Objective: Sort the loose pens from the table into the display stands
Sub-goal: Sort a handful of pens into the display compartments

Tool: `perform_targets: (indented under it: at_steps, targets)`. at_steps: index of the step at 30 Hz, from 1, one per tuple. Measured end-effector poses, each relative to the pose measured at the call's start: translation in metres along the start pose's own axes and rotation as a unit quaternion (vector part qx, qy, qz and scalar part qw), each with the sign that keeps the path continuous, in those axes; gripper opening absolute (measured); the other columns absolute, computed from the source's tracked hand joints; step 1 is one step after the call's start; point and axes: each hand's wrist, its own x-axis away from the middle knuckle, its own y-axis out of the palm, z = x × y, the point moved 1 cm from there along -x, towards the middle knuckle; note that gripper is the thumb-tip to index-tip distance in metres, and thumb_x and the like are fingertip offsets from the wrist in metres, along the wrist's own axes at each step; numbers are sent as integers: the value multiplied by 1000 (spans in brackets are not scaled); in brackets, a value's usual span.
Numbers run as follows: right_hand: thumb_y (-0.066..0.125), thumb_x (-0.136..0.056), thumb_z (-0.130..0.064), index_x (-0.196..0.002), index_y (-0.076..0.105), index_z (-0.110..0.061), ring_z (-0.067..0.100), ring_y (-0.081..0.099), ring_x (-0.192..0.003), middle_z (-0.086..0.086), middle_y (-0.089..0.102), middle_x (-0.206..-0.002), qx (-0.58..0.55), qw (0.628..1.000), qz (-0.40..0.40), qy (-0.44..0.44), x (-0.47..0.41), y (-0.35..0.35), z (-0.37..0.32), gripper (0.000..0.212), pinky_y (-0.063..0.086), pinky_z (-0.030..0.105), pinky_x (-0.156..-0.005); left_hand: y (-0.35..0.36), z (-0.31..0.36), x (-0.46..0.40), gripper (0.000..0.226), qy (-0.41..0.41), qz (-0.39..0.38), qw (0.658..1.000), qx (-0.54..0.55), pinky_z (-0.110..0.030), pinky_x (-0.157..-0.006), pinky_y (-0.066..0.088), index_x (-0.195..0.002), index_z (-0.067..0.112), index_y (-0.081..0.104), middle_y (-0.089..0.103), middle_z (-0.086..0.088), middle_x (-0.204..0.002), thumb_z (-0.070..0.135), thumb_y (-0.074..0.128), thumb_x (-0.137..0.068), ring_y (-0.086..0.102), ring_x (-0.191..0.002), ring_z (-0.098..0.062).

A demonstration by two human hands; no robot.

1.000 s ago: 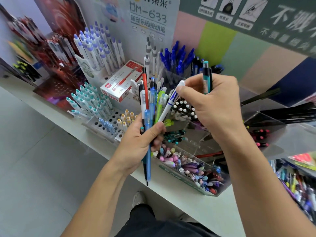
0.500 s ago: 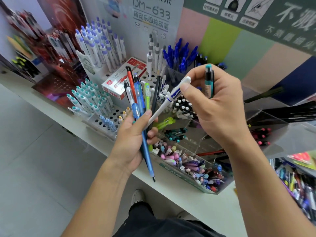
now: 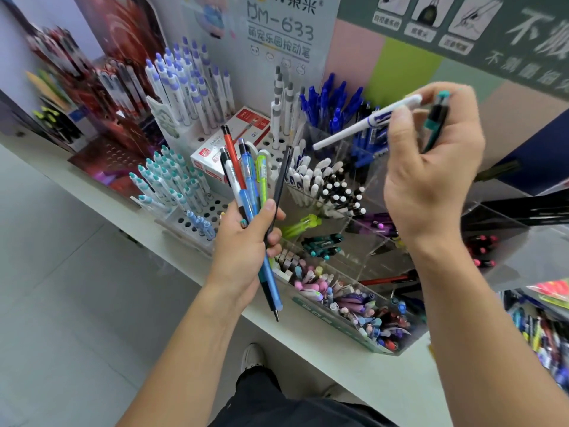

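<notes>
1. A shoe (image 3: 253, 356) and dark trousers (image 3: 295, 408) showed at the bottom edge, beside the white table (image 3: 400, 392).
2. The left hand (image 3: 246, 241) gripped a fanned bundle of pens (image 3: 246, 186) upright, fingers and thumb curled round the shafts. The bundle held a red pen (image 3: 231, 155), a white pen (image 3: 231, 180), a blue pen (image 3: 249, 180), a green pen (image 3: 262, 177) and a thin black pen (image 3: 280, 183).
3. A clear acrylic bin (image 3: 338, 325) at the table's front edge, below and right of the left hand, held mixed pastel pens lying flat.
4. The right hand (image 3: 431, 180) was raised above the clear compartment stand (image 3: 363, 229). Its thumb and fingers pinched a white-and-blue pen (image 3: 363, 124), tip pointing left and down. A teal-and-black pen (image 3: 435, 118) was tucked between its fingers.
5. The compartments held white-capped pens (image 3: 311, 177), black pens with white ends (image 3: 345, 195) and blue pens (image 3: 332, 103).
6. A perforated white stand (image 3: 197, 217) to the left held teal-capped pens (image 3: 166, 180); lilac-capped pens (image 3: 184, 78) stood behind it.
7. A red-and-white box (image 3: 246, 124) lay between the stands.
</notes>
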Motion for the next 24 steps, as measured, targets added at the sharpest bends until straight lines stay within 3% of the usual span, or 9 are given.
perform_targets:
  at_steps: [2,5,9,11,13,15,17,19,24]
  targets:
    - [60,-99,-17,-95,59,-13,1,51,-59,-14,54,-69,93,994,-58,4,0,13,11,6,38,14,-56,-2,-2,2,14,3,-14,1000,-17,-19,-46,38,-115,16,56,65,4,-75,14,57,-100,47,-55,-8]
    - [61,-96,-25,-85,61,-15,9,52,-59,-6,57,-68,233,958,-167,14,5,34,30,14,40,27,-56,-4,-1,5,22,0,-39,999,-25,-21,-47,40,-122,16,55,69,2,-78,12,56,-101,50,-57,-10]
    - [60,-94,-24,-78,58,-15,30,58,-69,5,58,-72,353,898,-254,64,-1,47,34,18,43,34,-59,-7,0,10,22,-13,-76,997,-30,-21,-47,41,-120,19,56,73,0,-85,8,54,-101,52,-58,-11]
    - [62,-95,-30,-78,60,-16,26,57,-66,5,60,-72,317,918,-233,55,-1,42,25,22,40,32,-57,-9,-1,11,22,-12,-91,995,-49,-22,-47,42,-119,19,56,74,-1,-86,7,54,-100,54,-59,-12]
    - [66,-95,-38,-82,69,-17,13,52,-54,-2,60,-63,208,943,-247,81,3,33,12,25,39,27,-50,-11,-2,12,22,-8,-107,991,-78,-23,-47,41,-118,19,56,74,-2,-87,6,54,-101,53,-59,-13]
    - [73,-90,-40,-89,74,-20,5,47,-46,-10,56,-55,111,921,-343,147,11,27,0,20,39,19,-46,-12,-3,14,22,-14,-127,987,-93,-24,-46,40,-117,20,57,74,-3,-86,6,54,-101,52,-58,-13]
    - [76,-89,-35,-93,74,-19,7,54,-49,-5,62,-58,103,894,-401,172,14,26,2,17,48,26,-51,-12,-4,16,22,-16,-135,986,-96,-24,-46,39,-118,22,57,73,-3,-86,9,54,-101,52,-58,-12]
    - [73,-92,-31,-91,72,-16,11,59,-52,2,67,-61,106,886,-411,186,12,27,8,15,51,29,-54,-12,-6,16,20,-17,-132,986,-99,-23,-46,40,-118,23,58,73,-2,-85,13,53,-102,52,-57,-12]
    - [66,-98,-22,-93,69,-8,12,50,-46,3,62,-53,21,881,-408,240,17,34,12,14,37,20,-45,-13,-10,15,14,-24,-118,990,-75,-22,-46,40,-114,18,58,72,0,-81,17,53,-101,52,-56,-12]
